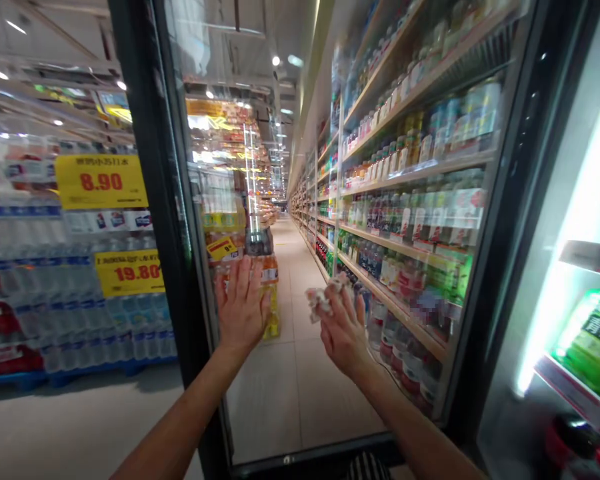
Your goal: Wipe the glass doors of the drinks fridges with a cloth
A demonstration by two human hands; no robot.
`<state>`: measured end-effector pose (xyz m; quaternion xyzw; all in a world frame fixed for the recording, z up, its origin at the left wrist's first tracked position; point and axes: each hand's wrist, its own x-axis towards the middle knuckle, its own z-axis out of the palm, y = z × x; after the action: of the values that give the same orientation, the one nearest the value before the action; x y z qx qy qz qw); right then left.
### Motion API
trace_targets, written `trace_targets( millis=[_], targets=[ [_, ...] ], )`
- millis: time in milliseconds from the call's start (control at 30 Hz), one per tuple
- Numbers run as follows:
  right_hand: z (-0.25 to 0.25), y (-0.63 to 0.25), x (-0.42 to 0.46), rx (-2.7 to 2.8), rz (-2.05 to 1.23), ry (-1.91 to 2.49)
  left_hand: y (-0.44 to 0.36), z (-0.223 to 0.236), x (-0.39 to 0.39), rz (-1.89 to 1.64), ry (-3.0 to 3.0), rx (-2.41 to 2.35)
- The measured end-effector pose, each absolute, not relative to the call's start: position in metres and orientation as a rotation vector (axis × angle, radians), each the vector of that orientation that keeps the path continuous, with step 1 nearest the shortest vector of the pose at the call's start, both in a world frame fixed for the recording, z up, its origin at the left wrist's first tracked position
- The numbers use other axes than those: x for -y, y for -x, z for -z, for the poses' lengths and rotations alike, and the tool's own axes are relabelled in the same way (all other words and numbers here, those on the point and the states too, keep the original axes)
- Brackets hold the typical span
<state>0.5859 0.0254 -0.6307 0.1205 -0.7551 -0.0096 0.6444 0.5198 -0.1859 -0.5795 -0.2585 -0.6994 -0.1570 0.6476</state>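
A glass cooler door (295, 393) with a black frame stands swung out in front of me. My left hand (241, 303) lies on the glass with its fingers stretched out and spread, and nothing is in it. To its right, my right hand (345, 327) presses a crumpled whitish cloth with darker spots (320, 303) to the pane. Part of the cloth sticks out to the left of the fingers, and the rest is hidden beneath them.
Right of the door is a lit cooler shelf with a green package (593, 347). Stacked bottled water (105, 327) on blue pallets stands left, beneath yellow price signs (101, 181). Shelves of drinks (410, 213) and a long aisle show in the glass.
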Motion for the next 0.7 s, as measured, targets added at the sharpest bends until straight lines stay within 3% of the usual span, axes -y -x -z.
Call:
trace_targets(
  millis=[67, 267, 500, 700],
  targets=[
    [0.637, -0.588, -0.034, 1.722, 0.059, -0.305, -0.520, 0.580, 0.186, 0.347, 0.583, 1.595],
    [0.613, -0.582, -0.104, 1.404, -0.287, 0.325, -0.529, 0.578, 0.186, 0.276, 0.550, 1.582],
    [0.615, -0.586, -0.042, 1.695, 0.082, -0.289, -0.530, 0.577, 0.188, 0.245, 0.540, 1.573],
    [0.587, -0.578, -0.095, 1.343, -0.216, 0.250, -0.528, 0.578, 0.189, 0.231, 0.530, 1.564]
  ],
)
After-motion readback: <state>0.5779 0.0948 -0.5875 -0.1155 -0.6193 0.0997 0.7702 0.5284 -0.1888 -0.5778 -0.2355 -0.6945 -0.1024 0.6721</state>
